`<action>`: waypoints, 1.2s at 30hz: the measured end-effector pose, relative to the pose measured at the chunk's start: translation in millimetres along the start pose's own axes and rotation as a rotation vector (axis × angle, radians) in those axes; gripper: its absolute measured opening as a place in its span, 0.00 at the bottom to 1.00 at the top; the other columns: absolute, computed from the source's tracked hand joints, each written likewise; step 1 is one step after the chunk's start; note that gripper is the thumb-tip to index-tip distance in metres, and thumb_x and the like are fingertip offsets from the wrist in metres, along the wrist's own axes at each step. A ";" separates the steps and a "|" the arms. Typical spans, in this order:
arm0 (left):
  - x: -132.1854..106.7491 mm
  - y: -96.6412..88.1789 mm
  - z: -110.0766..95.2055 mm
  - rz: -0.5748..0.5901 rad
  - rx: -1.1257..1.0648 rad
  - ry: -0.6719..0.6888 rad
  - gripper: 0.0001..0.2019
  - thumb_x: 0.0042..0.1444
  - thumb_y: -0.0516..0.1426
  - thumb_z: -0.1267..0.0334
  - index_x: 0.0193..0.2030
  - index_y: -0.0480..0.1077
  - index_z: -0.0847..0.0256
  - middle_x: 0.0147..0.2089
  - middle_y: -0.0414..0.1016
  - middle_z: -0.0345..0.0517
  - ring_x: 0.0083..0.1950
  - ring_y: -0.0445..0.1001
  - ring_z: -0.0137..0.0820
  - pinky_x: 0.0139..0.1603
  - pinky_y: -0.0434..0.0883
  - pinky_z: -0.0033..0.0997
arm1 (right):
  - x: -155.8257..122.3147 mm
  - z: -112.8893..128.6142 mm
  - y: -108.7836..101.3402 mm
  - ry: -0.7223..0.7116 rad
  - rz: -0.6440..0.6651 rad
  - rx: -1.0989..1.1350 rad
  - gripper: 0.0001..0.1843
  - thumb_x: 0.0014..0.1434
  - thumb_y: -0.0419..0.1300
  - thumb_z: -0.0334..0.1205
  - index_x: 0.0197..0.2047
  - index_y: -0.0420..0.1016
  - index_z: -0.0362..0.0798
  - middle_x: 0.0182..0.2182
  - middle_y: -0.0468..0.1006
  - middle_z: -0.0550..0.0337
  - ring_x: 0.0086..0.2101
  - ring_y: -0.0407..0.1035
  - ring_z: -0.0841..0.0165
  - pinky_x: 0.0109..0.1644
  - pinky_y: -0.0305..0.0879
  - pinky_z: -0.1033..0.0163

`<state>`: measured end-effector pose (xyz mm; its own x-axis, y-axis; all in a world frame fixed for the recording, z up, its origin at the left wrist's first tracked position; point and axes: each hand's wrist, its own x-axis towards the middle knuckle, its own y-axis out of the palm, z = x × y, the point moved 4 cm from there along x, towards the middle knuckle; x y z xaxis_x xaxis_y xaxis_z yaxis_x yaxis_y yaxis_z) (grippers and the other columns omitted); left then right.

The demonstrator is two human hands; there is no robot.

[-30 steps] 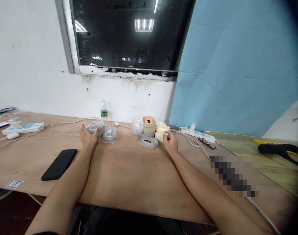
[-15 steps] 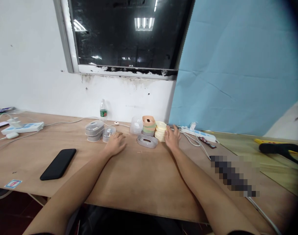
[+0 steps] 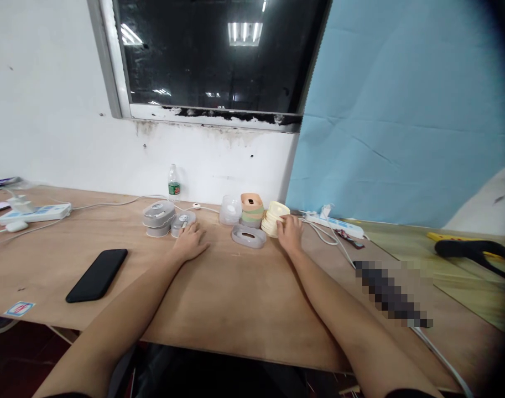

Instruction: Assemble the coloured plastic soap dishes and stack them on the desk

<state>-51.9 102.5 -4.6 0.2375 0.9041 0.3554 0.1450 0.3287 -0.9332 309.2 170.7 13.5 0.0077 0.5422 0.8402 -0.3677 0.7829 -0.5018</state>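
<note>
My right hand point(image 3: 290, 234) is at a stack of cream-coloured oval plastic pieces point(image 3: 272, 222), thumb on the near side and fingers at its right. The stack leans to the right at the top. My left hand point(image 3: 189, 244) lies open on the table, its fingers by a small grey lidded container point(image 3: 181, 222) and partly covering it. Left of that stands a larger pile of grey lidded containers point(image 3: 158, 220). Between my hands are a grey oval ring-shaped lid point(image 3: 249, 236), a stack of orange, green and grey parts point(image 3: 251, 209) and clear plastic covers point(image 3: 230, 211).
A black phone point(image 3: 97, 275) lies at the left. Power strips point(image 3: 48, 213) with cables sit at both sides. A green-labelled bottle point(image 3: 173, 185) stands by the wall. At the right are a blurred-out dark object point(image 3: 391, 293) and a black-handled tool point(image 3: 476, 253).
The cream stack has gone from upright to leaning right, with my right hand closer round it. My left hand has shifted slightly left, toward the small grey container. The view has shifted slightly.
</note>
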 end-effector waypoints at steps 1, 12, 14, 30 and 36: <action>-0.2 -0.2 -1.0 0.002 0.014 -0.010 0.27 0.54 0.52 0.43 0.56 0.67 0.56 0.65 0.58 0.56 0.65 0.53 0.50 0.61 0.54 0.55 | -0.1 -1.3 0.5 -0.002 -0.005 0.006 0.14 0.61 0.48 0.45 0.43 0.68 0.46 0.42 0.70 0.48 0.43 0.60 0.56 0.47 0.54 0.53; -3.5 -1.4 -5.2 0.028 0.020 -0.017 0.26 0.54 0.52 0.43 0.54 0.68 0.55 0.63 0.59 0.55 0.66 0.50 0.50 0.61 0.53 0.56 | 2.3 -4.1 1.7 -0.068 -0.008 0.089 0.12 0.61 0.49 0.41 0.44 0.68 0.45 0.40 0.70 0.49 0.45 0.59 0.57 0.50 0.53 0.52; -3.5 -0.7 -4.8 0.018 0.008 -0.008 0.25 0.54 0.53 0.43 0.53 0.69 0.55 0.63 0.60 0.56 0.66 0.50 0.51 0.60 0.53 0.58 | 2.5 -2.9 1.9 -0.064 0.004 0.089 0.12 0.61 0.49 0.41 0.43 0.69 0.46 0.40 0.70 0.49 0.45 0.59 0.57 0.50 0.54 0.52; -4.2 1.2 -4.9 0.039 0.002 0.017 0.25 0.54 0.52 0.43 0.53 0.69 0.56 0.62 0.61 0.56 0.67 0.49 0.52 0.60 0.53 0.59 | 3.7 -0.3 -2.9 0.029 -0.070 0.210 0.09 0.58 0.55 0.43 0.35 0.69 0.47 0.36 0.68 0.52 0.41 0.63 0.60 0.47 0.60 0.55; -4.1 1.7 -3.8 0.050 -0.004 0.021 0.25 0.54 0.52 0.43 0.53 0.69 0.56 0.62 0.61 0.57 0.67 0.50 0.52 0.60 0.53 0.59 | 2.0 -6.5 -4.8 0.128 -0.121 0.263 0.10 0.56 0.56 0.45 0.34 0.67 0.47 0.36 0.67 0.53 0.39 0.64 0.61 0.46 0.62 0.56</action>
<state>-49.0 98.4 -7.5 0.2643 0.9135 0.3094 0.1359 0.2823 -0.9496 317.0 170.1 16.2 0.1770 0.4972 0.8494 -0.5850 0.7472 -0.3155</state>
